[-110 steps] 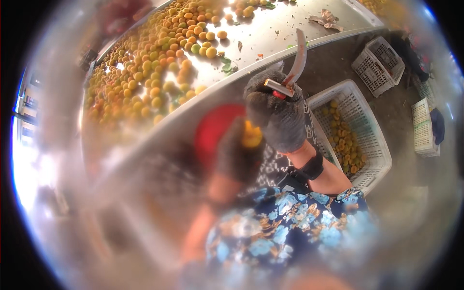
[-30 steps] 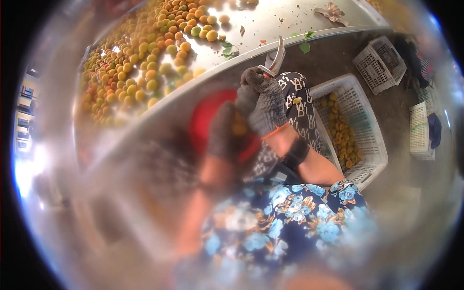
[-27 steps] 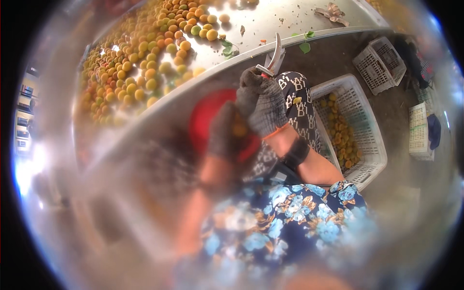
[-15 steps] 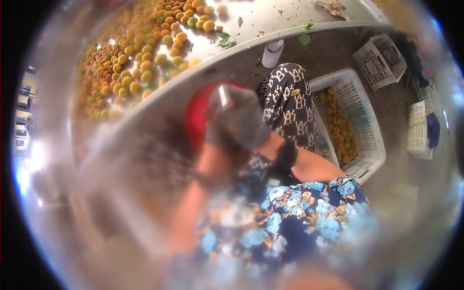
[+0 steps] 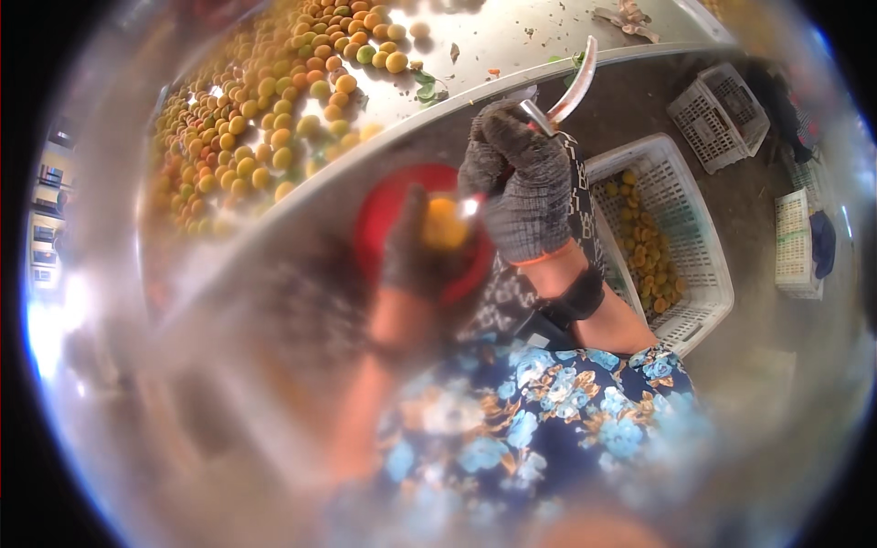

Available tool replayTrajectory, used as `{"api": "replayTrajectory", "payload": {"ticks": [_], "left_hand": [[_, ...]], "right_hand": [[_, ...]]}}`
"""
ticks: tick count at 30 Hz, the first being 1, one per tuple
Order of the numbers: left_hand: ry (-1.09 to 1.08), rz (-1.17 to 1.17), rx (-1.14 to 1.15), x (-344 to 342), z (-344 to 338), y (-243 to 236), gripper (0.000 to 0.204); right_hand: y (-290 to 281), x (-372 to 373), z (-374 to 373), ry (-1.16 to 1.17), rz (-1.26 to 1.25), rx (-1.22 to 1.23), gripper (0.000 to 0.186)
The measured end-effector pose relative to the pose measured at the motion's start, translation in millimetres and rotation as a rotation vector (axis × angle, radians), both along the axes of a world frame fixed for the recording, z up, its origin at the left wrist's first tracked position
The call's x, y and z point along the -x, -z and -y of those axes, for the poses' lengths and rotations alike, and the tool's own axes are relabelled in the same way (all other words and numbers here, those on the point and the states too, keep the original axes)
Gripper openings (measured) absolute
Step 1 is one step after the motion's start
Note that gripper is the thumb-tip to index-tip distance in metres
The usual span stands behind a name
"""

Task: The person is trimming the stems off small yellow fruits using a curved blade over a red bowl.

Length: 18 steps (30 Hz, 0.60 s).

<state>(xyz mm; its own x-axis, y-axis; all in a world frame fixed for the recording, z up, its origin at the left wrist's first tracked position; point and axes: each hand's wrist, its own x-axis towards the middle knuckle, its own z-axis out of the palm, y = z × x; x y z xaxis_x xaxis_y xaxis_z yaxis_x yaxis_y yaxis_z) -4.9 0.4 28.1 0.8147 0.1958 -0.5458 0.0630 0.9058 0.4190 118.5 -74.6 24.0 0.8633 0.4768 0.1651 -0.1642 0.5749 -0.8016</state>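
My left hand [image 5: 411,251], in a dark glove and blurred, is closed round a yellow fruit [image 5: 443,224] over a red round container [image 5: 373,233]. My right hand [image 5: 521,178], in a grey knit glove with an orange cuff, grips a knife with a curved blade [image 5: 575,82] above and right of the fruit; the blade points up toward the table rim. A small bright metallic glint shows beside the fruit, too blurred to make out. My patterned trousers lie under the hands.
A metal table [image 5: 475,46] across the back holds many yellow-orange fruits [image 5: 274,128], leaves and scraps. At right stand a white crate of halved fruit [image 5: 694,256], another crate [image 5: 717,119] and a white basket with dark blue cloth [image 5: 795,242]. The lens is hazy at lower left.
Half a second ago my right hand was lowered over my left; it has moved up and right with the knife. The yellow fruit in my left hand now shows.
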Motion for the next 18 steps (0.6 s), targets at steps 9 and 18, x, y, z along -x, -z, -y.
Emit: {"api": "replayTrajectory", "payload": {"ticks": [9,18], "left_hand": [[-0.068,-0.046,0.021,-5,1,22,0.047],[-0.035,0.054,0.056,-19,1,44,0.038]], "right_hand": [[6,5,1,-0.088,-0.099,-0.167,0.022],[-2,12,7,-0.082,0.083,-0.049,0.014]]}}
